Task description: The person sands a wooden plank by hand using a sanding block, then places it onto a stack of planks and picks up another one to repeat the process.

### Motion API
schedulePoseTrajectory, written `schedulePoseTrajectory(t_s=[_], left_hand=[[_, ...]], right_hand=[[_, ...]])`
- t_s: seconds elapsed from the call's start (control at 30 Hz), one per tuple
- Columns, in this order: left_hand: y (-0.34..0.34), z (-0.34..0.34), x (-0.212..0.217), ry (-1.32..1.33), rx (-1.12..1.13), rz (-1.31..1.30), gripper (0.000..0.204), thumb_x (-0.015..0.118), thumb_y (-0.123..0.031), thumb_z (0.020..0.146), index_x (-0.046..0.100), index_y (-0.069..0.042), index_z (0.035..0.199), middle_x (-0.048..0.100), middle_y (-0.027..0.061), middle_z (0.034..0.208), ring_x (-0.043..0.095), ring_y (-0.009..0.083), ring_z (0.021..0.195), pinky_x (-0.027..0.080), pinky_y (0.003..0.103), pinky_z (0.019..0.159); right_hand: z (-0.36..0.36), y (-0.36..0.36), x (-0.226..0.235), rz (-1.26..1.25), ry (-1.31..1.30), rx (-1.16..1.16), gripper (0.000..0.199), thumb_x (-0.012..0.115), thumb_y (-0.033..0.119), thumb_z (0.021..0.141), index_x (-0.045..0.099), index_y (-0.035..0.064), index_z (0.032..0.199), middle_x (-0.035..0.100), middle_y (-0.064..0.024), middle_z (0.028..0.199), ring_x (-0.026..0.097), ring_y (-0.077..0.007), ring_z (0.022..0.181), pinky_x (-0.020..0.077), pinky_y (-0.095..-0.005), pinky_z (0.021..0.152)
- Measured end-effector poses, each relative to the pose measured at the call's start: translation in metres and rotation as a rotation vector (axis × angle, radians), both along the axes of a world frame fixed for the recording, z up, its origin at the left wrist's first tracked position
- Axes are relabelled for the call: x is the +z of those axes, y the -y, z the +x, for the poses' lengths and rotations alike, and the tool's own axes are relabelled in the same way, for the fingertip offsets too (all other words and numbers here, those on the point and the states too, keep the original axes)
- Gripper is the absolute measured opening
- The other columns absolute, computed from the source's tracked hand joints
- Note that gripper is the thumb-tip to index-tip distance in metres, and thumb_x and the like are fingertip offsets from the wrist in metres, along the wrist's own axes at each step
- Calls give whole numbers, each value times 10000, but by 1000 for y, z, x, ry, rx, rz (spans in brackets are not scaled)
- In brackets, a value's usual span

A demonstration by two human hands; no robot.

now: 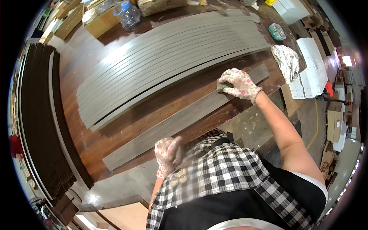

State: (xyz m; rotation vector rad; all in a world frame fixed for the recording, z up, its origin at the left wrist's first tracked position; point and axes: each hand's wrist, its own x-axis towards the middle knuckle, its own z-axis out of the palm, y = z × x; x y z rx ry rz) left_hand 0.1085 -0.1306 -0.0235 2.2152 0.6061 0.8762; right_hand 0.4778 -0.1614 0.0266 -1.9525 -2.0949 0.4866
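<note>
A long grey wood-grain plank (184,113) lies at a slant along the near side of the brown table. My right hand (242,85), in a white glove with a floral print, pinches a small grey pad (221,86) against the plank's face, toward its right end. My left hand (167,154), gloved alike, is at the plank's near edge, toward its left end. Its fingers are curled and the thumb stretches out. What it holds, if anything, is hidden. Beyond the plank, several similar grey planks (168,57) lie side by side.
Dark strips (42,115) stand stacked at the left. A clear jug with a blue cap (129,16) and a cardboard box (100,23) are at the back. A patterned cloth (285,63) lies on the right corner, near white panels (310,69).
</note>
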Motion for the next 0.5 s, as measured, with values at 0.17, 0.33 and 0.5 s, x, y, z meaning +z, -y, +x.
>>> schedulePoseTrajectory(t_s=[0.17,0.33,0.5], left_hand=[[-12,43,9,-362,88,144,665,780,-208,748,519,-46,1339,532,172,1325,467,380,1268,361,497,1060],[-23,45,4,-655,73,114,881,835,-351,689,440,-57,1419,479,182,1371,430,388,1284,319,516,1098],[-34,56,7,-769,12,136,888,855,-342,640,476,-54,1391,534,160,1266,489,365,1181,384,486,1022]], right_hand=[[-66,-23,-12,81,-166,169,214,695,308,809,697,136,936,686,-70,954,636,-275,947,504,-398,863],[36,13,-3,59,-96,33,250,705,292,797,708,121,980,692,-91,967,640,-285,964,497,-414,884],[209,88,5,40,204,-368,235,671,318,797,713,153,959,689,-92,991,645,-282,1001,503,-398,917]])
